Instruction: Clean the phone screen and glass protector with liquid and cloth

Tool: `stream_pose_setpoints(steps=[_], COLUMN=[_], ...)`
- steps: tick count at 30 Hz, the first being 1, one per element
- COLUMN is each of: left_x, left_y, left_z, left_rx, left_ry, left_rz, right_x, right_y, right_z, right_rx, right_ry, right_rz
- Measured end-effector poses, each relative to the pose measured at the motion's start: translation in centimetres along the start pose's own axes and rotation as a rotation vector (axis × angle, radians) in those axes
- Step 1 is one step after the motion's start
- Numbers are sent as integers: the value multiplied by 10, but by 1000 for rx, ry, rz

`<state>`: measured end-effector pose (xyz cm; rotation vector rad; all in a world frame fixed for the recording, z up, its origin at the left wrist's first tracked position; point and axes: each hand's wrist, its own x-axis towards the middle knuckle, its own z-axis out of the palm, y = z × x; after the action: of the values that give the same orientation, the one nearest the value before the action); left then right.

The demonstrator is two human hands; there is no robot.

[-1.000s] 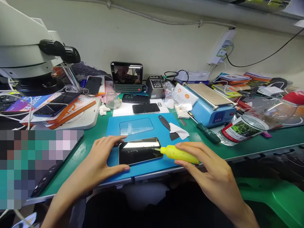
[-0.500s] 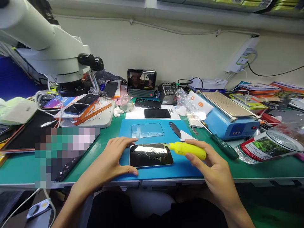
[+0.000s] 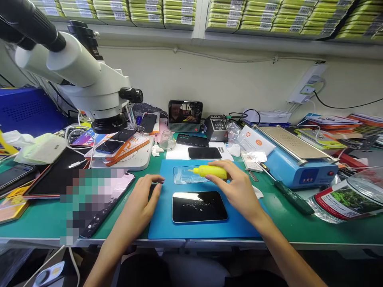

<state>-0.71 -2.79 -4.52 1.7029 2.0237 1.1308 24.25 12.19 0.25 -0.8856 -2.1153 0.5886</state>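
My right hand [image 3: 235, 185] is closed around a yellow squeeze bottle [image 3: 214, 172], tilted on its side with its thin nozzle pointing left. Below the nozzle lies a clear screen protector [image 3: 182, 175] with a dark outline. Nearer me a phone [image 3: 200, 213] rests screen up on the blue mat [image 3: 161, 229], with small drops of liquid across its glass. My left hand [image 3: 143, 199] is at the mat's left edge, fingers curved and apart, holding nothing and away from the phone. The right hand covers part of the mat behind it.
A microscope [image 3: 95, 87] stands at the left. A blue heating plate machine [image 3: 308, 171], a green-handled screwdriver [image 3: 295, 198] and a clear labelled container [image 3: 344, 199] are at the right. Behind the mat lie two black phones [image 3: 205, 153]. Another phone [image 3: 119, 185] lies at the left.
My right hand has carried the bottle from the phone's right edge back and left, over the screen protector. My left hand has let go of the phone's left side. The view has tilted up.
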Motion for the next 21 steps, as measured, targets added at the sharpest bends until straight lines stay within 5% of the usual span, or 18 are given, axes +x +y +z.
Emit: stream_pose_setpoints(steps=[7,21], left_x=[2,1], left_y=[1,-11], left_z=[3,7], left_rx=[25,59], left_ry=[-27,-57], left_rz=[55,66], right_x=[9,-7], right_y=[5,26], right_z=[0,-51], right_rx=[-69,-106], right_ry=[-55,18], right_rz=[-23,138])
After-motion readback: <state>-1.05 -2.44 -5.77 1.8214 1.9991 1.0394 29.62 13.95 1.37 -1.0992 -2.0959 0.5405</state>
